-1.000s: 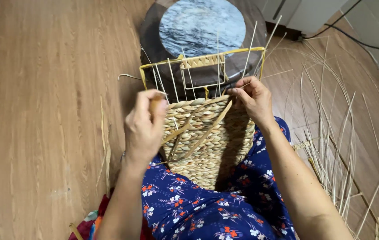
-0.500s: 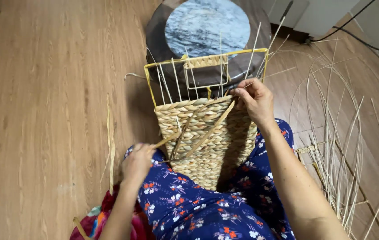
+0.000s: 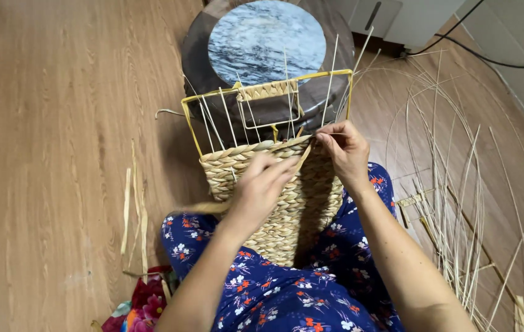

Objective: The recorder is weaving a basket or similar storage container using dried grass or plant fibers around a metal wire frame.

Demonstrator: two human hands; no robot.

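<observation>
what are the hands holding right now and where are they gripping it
Both hands work a flat straw strand at the woven basket's top edge: the right hand pinches its upper end, the left hand grips it lower down.

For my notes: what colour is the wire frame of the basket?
Yellow; the wire frame shows best in the head view.

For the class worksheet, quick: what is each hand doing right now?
Left hand: closed on a straw strand, against the basket.
Right hand: pinching the weave at the basket's top edge.
</observation>
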